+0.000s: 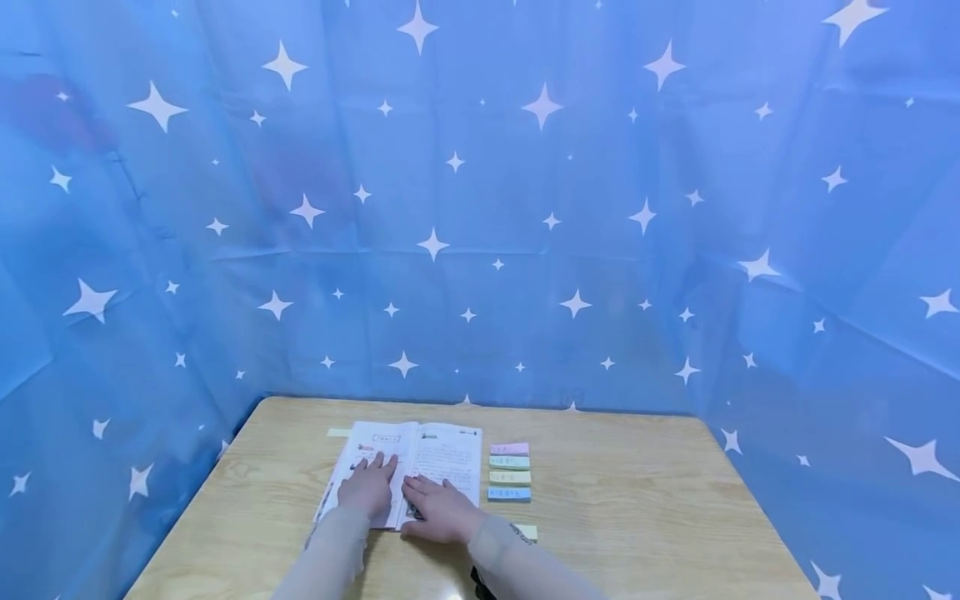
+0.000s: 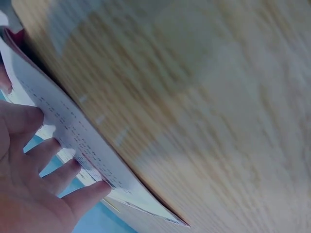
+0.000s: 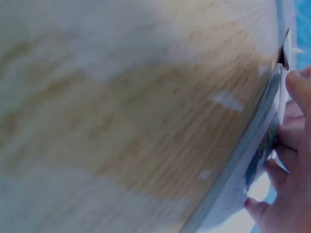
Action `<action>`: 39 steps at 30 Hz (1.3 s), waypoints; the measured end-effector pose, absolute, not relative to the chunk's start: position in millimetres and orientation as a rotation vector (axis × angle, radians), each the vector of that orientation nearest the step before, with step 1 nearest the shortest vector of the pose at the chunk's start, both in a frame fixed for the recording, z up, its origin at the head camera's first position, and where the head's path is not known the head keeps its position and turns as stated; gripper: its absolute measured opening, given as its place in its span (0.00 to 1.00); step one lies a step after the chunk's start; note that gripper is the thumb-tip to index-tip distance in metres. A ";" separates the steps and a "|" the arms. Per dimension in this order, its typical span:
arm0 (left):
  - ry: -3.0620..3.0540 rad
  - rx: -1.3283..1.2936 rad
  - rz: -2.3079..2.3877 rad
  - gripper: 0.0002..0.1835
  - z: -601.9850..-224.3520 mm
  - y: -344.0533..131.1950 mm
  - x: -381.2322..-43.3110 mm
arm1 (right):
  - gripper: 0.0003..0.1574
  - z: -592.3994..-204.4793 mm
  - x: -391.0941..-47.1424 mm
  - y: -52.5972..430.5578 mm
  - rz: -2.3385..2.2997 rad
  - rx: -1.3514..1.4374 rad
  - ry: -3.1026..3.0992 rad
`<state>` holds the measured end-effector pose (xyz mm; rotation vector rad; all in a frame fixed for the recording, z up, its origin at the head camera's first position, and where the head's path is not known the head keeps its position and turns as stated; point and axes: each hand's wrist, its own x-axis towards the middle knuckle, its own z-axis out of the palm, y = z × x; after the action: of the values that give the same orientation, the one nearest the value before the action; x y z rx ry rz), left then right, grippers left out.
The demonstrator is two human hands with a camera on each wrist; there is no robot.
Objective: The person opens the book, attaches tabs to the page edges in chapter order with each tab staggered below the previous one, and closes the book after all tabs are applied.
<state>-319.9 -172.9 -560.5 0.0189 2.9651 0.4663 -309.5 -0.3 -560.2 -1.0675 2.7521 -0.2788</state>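
An open book with printed pages lies on the wooden table. My left hand rests on its left page, fingers spread and fairly straight; the left wrist view shows the same hand with its fingertips touching the page. Near the spine, low on the right page, my right hand lies with fingers extended toward the left. In the right wrist view this hand touches the page beside the book's thick edge. Part of a picture on the right page is hidden under it.
Right of the book, sticky-note strips sit in a column: pink, green, yellow and blue. Another pale yellow strip lies by the right sleeve. A pale tab sticks out at the book's upper left. Behind hangs a blue star-patterned curtain.
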 end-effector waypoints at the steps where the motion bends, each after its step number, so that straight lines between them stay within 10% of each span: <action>1: 2.966 0.011 0.463 0.26 -561.3 -173.9 -319.6 | 0.44 -560.1 -309.6 -2.4 -0.272 -1.057 2.754; 39: 2.965 -0.034 0.486 0.28 -571.5 -174.0 -328.5 | 0.30 -556.1 -370.0 -29.4 -0.204 -0.795 2.890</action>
<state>-328.5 -174.0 -571.5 -0.0344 2.9646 0.4855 -370.0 -29.4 -556.1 -0.7945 2.8905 -0.2040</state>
